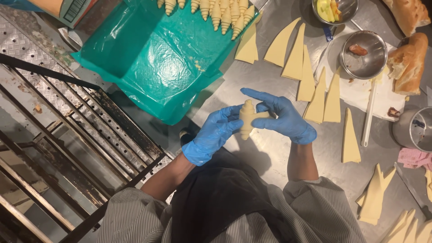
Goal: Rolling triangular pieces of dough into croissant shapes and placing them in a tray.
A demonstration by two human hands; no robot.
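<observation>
Head view: rolled croissant (pixel 247 118) half-hidden between hands.

The row of rolled croissants (pixel 216 11) on the green plastic sheet (pixel 157 58) runs off the top edge. The baguette (pixel 409 13) at the upper right is cropped by the corner, as is the steel pot (pixel 416 128) at the right edge. Both blue-gloved hands cover part of the raw croissant (pixel 247 118).

Rolled raw croissant (pixel 247 119): pale yellow dough, ridged, tapered ends, upright in view, held above steel tabletop (pixel 270 81), scene centre.
</observation>
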